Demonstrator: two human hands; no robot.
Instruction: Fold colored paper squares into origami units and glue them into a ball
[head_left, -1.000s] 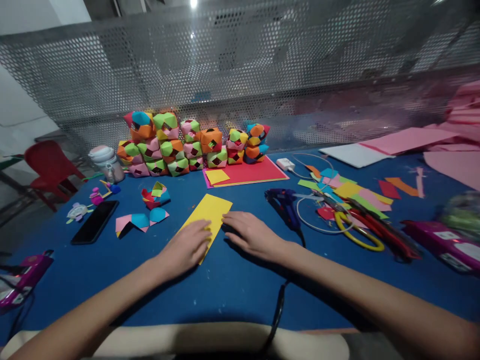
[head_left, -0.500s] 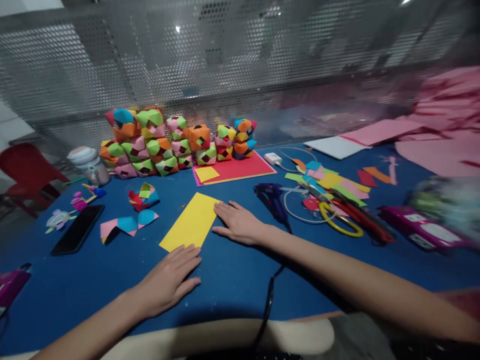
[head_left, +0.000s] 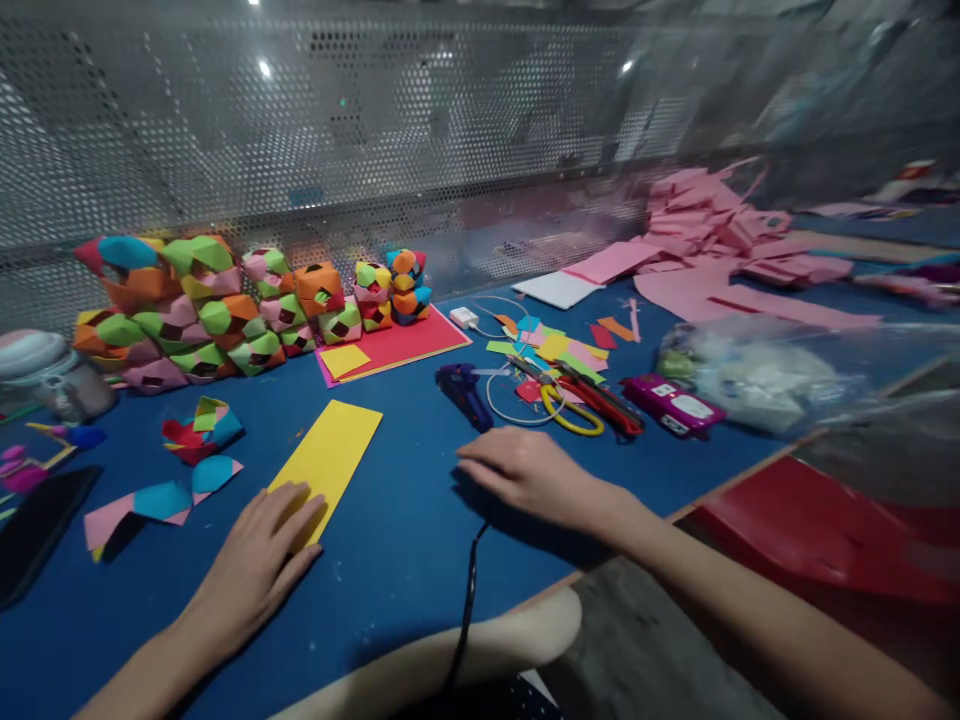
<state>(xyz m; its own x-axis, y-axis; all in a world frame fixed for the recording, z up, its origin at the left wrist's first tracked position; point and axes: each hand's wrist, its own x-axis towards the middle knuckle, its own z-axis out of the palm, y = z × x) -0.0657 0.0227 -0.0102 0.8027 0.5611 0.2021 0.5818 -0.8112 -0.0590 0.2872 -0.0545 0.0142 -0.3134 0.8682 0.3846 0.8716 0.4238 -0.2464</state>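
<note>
A yellow paper strip (head_left: 335, 447) lies flat on the blue table (head_left: 397, 540). My left hand (head_left: 259, 560) rests with spread fingertips on its near end. My right hand (head_left: 529, 475) hovers over the table to the right of the strip, its fingers drawn together and pointing left; whether anything is between them is hidden. Just beyond it lies a blue glue gun (head_left: 465, 393) with a black cord. To the left of the strip sit a small red, green and blue folded paper piece (head_left: 204, 430) and a pink and blue folded chain (head_left: 161, 502).
Stacked paper cubes (head_left: 180, 322) stand behind, beside red sheets (head_left: 412, 347). Yellow-handled scissors (head_left: 570, 412), a red-handled tool (head_left: 600, 400), coloured scraps and a purple box (head_left: 673, 405) lie right. A phone (head_left: 45, 530) and a jar (head_left: 56, 375) are left.
My right hand has left the yellow paper and moved right, its fingers closing together. My left hand now reaches further onto the paper. The view has turned to the right.
</note>
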